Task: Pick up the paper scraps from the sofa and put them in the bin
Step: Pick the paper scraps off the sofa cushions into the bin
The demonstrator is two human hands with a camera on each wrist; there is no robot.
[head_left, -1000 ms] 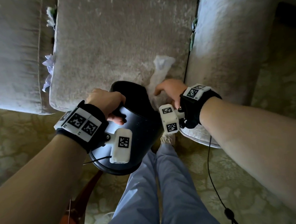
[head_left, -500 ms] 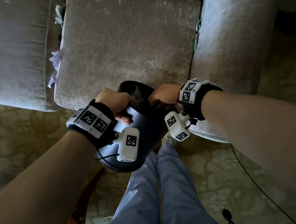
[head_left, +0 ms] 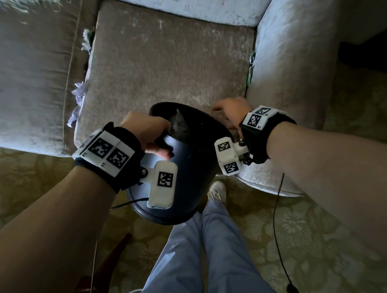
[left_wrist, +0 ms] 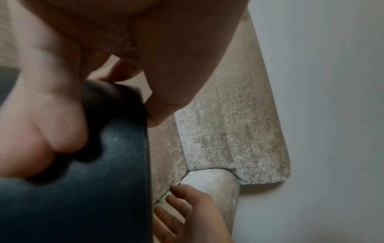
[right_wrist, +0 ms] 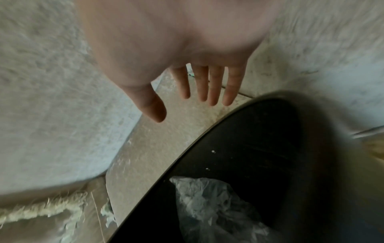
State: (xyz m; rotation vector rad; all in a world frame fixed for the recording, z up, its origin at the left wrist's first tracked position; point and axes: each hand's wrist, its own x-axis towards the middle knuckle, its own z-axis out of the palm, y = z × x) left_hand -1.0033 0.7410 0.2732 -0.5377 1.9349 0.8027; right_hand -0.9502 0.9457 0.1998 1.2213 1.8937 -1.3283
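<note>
My left hand (head_left: 147,133) grips the rim of a black bin (head_left: 189,169), held tilted against the front edge of the sofa seat cushion (head_left: 168,64). Crumpled white paper (right_wrist: 209,207) lies inside the bin. My right hand (head_left: 228,108) is open over the cushion just right of the bin, fingers (right_wrist: 205,85) straight and holding nothing. A green scrap (head_left: 250,69) is wedged in the gap between the cushion and the right armrest. Pale purple scraps (head_left: 78,96) and a whitish scrap (head_left: 86,42) sit in the gap on the cushion's left.
The sofa's right armrest (head_left: 295,51) rises beside my right hand. A second seat cushion (head_left: 27,72) lies to the left. My legs and a shoe (head_left: 217,190) stand on the patterned carpet (head_left: 315,229) below the bin; a black cable (head_left: 275,220) hangs from my right wrist.
My right hand carried the white paper from the cushion to the bin, let it go, and has moved back out to the right, open. The left hand keeps holding the bin.
</note>
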